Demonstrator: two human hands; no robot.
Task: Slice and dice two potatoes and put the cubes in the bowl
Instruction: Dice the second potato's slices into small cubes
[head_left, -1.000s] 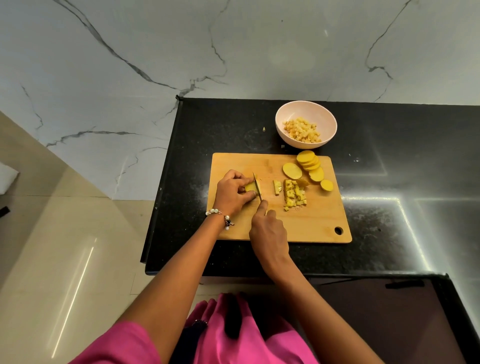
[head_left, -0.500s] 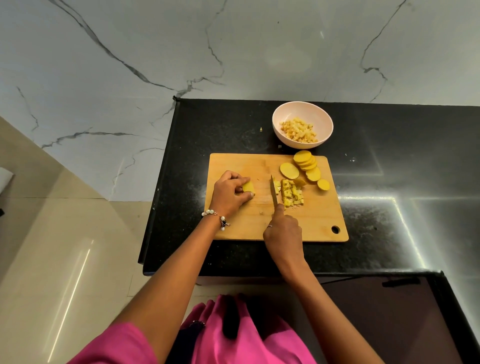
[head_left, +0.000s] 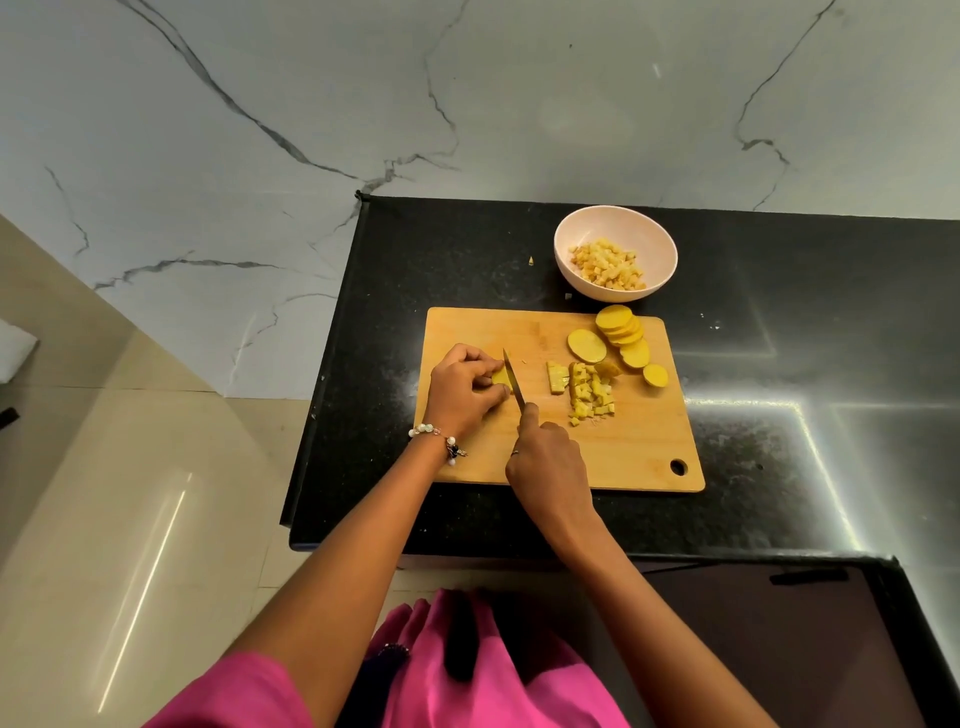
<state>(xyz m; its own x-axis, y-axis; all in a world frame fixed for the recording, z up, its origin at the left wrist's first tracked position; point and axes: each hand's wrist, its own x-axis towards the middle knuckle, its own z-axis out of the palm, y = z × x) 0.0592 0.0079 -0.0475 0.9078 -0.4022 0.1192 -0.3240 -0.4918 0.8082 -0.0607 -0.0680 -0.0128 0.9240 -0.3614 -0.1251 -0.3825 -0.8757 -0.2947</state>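
Observation:
On the wooden cutting board (head_left: 639, 457), my left hand (head_left: 465, 387) pinches a small yellow potato piece (head_left: 501, 376) at the board's left side. My right hand (head_left: 548, 462) grips a knife (head_left: 514, 382) whose blade stands against the right side of that piece. A cut strip (head_left: 557, 376) and a pile of potato cubes (head_left: 589, 392) lie in the board's middle. Several round potato slices (head_left: 618, 335) lie at the board's far right corner. The pink bowl (head_left: 660, 244) behind the board holds diced potato cubes (head_left: 608, 265).
The board lies on a black stone counter (head_left: 779, 364) whose left edge drops to a beige tiled floor (head_left: 130, 493). A marble wall (head_left: 467, 104) rises behind. A small potato scrap (head_left: 531, 261) lies left of the bowl. A dark panel (head_left: 779, 639) sits below the counter's front.
My right hand pushed cut pieces right toward the cube pile with the knife, then brought the blade back left against the piece held by my left hand.

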